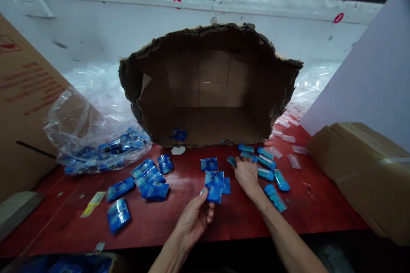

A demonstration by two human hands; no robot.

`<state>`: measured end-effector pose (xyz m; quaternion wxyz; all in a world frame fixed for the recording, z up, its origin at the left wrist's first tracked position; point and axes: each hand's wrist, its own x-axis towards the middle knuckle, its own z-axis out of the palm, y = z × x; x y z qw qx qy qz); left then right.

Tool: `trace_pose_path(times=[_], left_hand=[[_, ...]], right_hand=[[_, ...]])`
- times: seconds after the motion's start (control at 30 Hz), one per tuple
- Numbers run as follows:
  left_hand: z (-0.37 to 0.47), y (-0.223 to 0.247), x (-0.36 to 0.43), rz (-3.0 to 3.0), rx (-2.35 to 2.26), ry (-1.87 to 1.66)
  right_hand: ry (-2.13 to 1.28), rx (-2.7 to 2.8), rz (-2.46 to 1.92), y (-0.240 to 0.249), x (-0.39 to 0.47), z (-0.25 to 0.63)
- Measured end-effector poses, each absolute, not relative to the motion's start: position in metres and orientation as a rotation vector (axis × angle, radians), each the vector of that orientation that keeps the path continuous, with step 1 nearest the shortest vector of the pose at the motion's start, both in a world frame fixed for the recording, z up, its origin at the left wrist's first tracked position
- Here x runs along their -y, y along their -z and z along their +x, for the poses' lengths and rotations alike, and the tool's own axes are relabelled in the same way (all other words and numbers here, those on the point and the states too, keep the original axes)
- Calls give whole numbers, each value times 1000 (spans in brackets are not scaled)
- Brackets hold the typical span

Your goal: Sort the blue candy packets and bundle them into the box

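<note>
My left hand (199,213) pinches a blue packet (214,193) between thumb and fingers, low over the red table. Other blue packets lie just behind and beside it, one of them (209,164) flat on the table. My right hand (246,172) reaches among blue-capped containers (266,162) at the right, its fingers bent down onto a small blue container (231,161); the fingertips are partly hidden. More containers (274,198) lie to the right of that hand. Several blue packets (150,175) are piled left of centre.
An open cardboard box (211,126) with a torn edge stands behind, one blue packet inside. At left, a clear plastic bag (68,136) holds blue packets. Clear pieces (294,161) lie at right beside a closed carton (358,170). A large carton (28,106) stands far left.
</note>
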<state>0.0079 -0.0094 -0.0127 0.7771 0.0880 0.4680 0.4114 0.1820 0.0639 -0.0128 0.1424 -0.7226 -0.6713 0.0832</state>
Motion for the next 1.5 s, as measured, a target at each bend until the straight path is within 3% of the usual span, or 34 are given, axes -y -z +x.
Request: trace_pose_path(times=[0.2, 0.47, 1.5], left_hand=[[5, 17, 8, 30, -1002, -876], [7, 16, 5, -17, -998, -920], [4, 19, 14, 242, -992, -1036]], right_hand=[[-384, 2056, -1913, 18, -43, 184], [-1054, 1856, -1243, -17, 2, 196], [-836, 1998, -1346, -25, 22, 179]])
